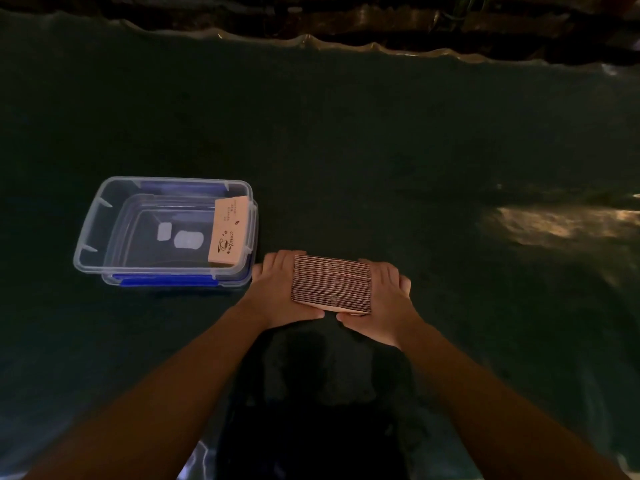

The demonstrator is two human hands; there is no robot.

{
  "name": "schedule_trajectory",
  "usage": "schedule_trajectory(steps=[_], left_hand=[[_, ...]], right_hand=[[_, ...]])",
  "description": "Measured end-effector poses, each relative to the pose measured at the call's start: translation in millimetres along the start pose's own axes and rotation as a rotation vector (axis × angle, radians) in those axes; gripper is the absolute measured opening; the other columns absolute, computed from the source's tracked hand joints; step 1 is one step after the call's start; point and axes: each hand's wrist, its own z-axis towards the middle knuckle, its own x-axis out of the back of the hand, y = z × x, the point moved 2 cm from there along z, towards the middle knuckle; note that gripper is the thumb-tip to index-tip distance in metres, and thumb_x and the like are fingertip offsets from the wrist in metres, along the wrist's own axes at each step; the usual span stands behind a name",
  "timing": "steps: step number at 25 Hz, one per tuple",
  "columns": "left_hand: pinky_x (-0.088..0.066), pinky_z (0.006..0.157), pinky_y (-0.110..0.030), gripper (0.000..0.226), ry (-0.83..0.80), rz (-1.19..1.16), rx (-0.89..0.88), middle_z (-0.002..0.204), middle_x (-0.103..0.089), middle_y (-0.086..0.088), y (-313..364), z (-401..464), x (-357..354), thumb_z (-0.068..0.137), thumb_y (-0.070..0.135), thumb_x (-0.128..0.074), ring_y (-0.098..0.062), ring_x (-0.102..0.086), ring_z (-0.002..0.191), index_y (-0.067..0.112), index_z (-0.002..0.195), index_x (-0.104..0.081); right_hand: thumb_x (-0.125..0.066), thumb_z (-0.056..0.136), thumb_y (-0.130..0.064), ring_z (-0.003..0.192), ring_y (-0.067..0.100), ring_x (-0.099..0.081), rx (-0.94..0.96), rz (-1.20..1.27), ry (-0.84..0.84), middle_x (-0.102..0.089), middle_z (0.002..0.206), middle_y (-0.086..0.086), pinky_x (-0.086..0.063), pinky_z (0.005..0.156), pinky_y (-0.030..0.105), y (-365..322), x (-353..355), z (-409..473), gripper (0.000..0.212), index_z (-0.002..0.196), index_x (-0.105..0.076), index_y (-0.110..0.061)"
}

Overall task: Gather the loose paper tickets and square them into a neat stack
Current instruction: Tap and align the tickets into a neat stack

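Clear box (90,237): a see-through plastic tub with blue clips, on the dark table (381,150) at the left, just beside the hands; probably parked within reach as the place the tickets come from or go to
Ticket in box (227,233): one tan printed ticket leaning on its edge against the box's right wall, face up toward the camera; it stands apart from the main pile, so by my reading it is not yet gathered
Left hand (277,289): flat against the left end of the stack, palm inward, acting as a stop so the ticket ends line up
Left fingers (280,259): held straight and together, reaching along the far left corner of the stack; thumb lies along the near edge; pressed on the tickets, not curled round them
Stack of tickets (330,285): on the table near the middle, between the two hands, standing on edge so the many thin edges show as stripes; this posture lets the edges be tapped level against the table
Right hand (384,299): mirrors the other, pressed to the right end, squeezing the pile inward
Right fingers (388,271): mostly extended and close together, touching the right end; thumb meets the near edge close to the other thumb
Progress: squaring looks nearly done, edges fairly even
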Motion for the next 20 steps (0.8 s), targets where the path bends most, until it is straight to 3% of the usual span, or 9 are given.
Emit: schedule_trajectory(steps=[6, 10, 13, 15, 17, 20], left_hand=[[-0.022, 0.123, -0.050, 0.120, 0.022, 0.036, 0.039, 0.161, -0.032, 0.001, 2, 2, -9, 0.061, 0.075, -0.081, -0.024, -0.027, 0.148, 0.028, 0.156, -0.025], [-0.030, 0.121, -0.050, 0.112, 0.010, -0.147, 0.046, 0.152, -0.041, 0.002, 1, -5, 0, 0.058, 0.062, -0.092, -0.021, -0.033, 0.143, 0.027, 0.149, -0.037], [-0.041, 0.116, -0.045, 0.102, -0.024, -0.467, 0.026, 0.144, -0.050, 0.011, 3, -22, 16, 0.057, 0.043, -0.099, -0.011, -0.047, 0.134, 0.035, 0.143, -0.043], [-0.048, 0.111, -0.042, 0.092, -0.069, -0.713, 0.038, 0.135, -0.062, 0.014, 5, -32, 27, 0.060, 0.026, -0.100, -0.004, -0.059, 0.124, 0.037, 0.136, -0.048], [-0.055, 0.106, -0.044, 0.087, -0.073, -0.930, 0.047, 0.129, -0.070, 0.005, 7, -41, 42, 0.058, 0.017, -0.100, -0.010, -0.067, 0.121, 0.035, 0.130, -0.053], [-0.060, 0.098, -0.046, 0.094, -0.062, -1.343, 0.041, 0.132, -0.070, -0.010, 12, -50, 56, 0.055, 0.013, -0.094, -0.027, -0.066, 0.127, 0.024, 0.138, -0.052]], right_hand=[[-0.075, 0.078, -0.070, 0.152, 0.022, -0.027, -0.033, -0.007, -0.019, -0.039, 0.158, 0.001, -0.016, 0.126, 0.046, 3, -3, 2, 0.101, 0.156, -0.035, -0.020], [-0.086, 0.070, -0.063, 0.146, 0.019, -0.029, -0.058, 0.125, -0.016, -0.047, 0.148, -0.004, -0.021, 0.121, 0.043, -3, 11, 0, 0.097, 0.149, -0.045, -0.025], [-0.094, 0.062, -0.049, 0.138, 0.014, -0.033, -0.073, 0.347, -0.011, -0.052, 0.136, -0.013, -0.024, 0.106, 0.034, -12, 21, -9, 0.088, 0.138, -0.053, -0.036], [-0.098, 0.056, -0.045, 0.138, 0.014, -0.040, -0.110, 0.558, -0.038, -0.057, 0.135, -0.012, -0.034, 0.110, 0.037, -22, 24, -16, 0.086, 0.131, -0.057, -0.045], [-0.103, 0.053, -0.035, 0.137, 0.020, -0.057, -0.104, 0.811, -0.069, -0.068, 0.137, -0.002, -0.050, 0.111, 0.045, -34, 26, -19, 0.095, 0.138, -0.060, -0.039], [-0.094, 0.070, -0.003, 0.128, 0.020, -0.070, -0.111, 1.130, -0.164, -0.076, 0.134, 0.002, -0.062, 0.094, 0.033, -69, 36, -27, 0.087, 0.147, -0.058, -0.023]])
